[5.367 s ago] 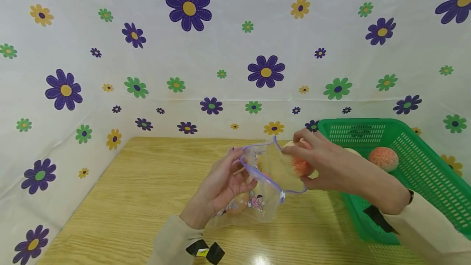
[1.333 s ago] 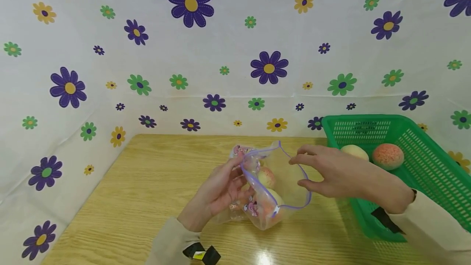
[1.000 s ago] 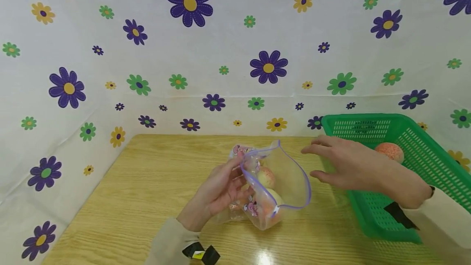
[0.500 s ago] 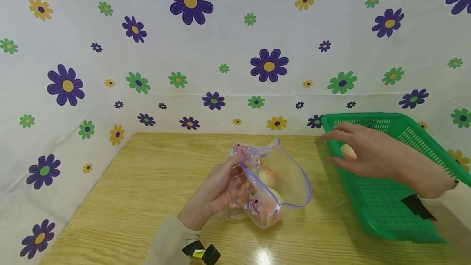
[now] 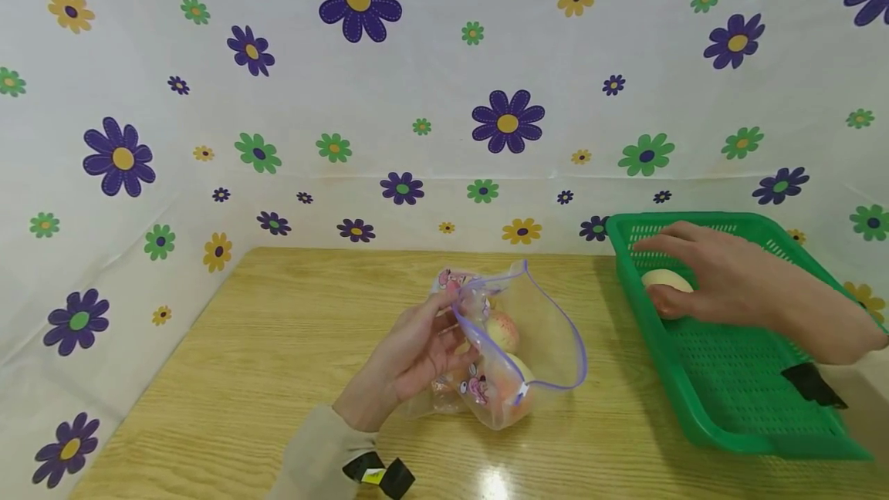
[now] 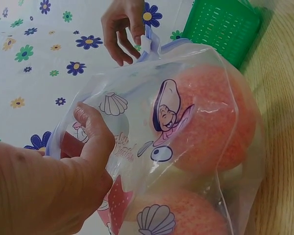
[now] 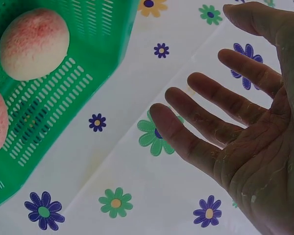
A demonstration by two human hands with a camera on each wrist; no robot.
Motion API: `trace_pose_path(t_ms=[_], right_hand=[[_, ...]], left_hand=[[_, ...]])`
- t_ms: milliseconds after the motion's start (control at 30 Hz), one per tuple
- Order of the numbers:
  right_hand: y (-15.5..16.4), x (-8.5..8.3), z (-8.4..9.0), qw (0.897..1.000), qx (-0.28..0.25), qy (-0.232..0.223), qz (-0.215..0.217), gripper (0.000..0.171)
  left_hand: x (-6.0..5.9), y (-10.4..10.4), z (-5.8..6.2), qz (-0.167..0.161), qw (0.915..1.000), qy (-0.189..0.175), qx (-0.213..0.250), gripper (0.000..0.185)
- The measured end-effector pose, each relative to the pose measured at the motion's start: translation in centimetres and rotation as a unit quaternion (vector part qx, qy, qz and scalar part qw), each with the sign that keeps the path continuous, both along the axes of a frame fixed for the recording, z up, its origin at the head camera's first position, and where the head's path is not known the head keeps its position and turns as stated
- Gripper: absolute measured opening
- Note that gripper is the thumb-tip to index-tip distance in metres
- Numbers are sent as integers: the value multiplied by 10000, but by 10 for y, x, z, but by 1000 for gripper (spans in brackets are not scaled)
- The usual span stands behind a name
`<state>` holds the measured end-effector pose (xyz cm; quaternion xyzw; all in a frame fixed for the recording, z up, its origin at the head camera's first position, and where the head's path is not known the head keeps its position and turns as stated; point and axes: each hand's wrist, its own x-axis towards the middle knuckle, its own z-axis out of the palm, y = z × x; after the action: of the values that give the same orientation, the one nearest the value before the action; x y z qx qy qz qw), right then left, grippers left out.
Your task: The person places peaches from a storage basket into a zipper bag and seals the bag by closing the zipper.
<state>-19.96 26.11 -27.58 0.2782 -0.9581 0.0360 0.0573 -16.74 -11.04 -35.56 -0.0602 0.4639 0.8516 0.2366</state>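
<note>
Left hand (image 5: 410,353) is pinching the rim of the clear cartoon-printed zip bag (image 5: 517,346) of pink peaches on the wooden desk (image 5: 278,346), while right hand (image 5: 722,280), fingers relaxed, is hovering over a pale round peach (image 5: 665,280) in the green plastic basket (image 5: 736,400); best keeping the mouth wide.

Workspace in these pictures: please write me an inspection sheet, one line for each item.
Surface: wooden table, some glare at the near edge.
Job's things: clear zip bag holding peaches; pale peach in green basket.
Clutter: nothing seen.
Grips: left hand pinches the bag's rim; right hand, fingers spread, is over the pale peach.
Cables: nothing seen.
Surroundings: white flowered sheet behind and at the sides.
</note>
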Motion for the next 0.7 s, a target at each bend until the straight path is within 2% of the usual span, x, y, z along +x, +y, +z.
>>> trace_pose_path(t_ms=[433, 700], right_hand=[[15, -11, -8, 9998, 122, 72, -107, 56], [21, -19, -15, 9988, 440, 144, -134, 58]], left_hand=[[0, -1, 0, -35, 10000, 68, -33, 25], [1, -2, 0, -31, 9999, 84, -47, 24]])
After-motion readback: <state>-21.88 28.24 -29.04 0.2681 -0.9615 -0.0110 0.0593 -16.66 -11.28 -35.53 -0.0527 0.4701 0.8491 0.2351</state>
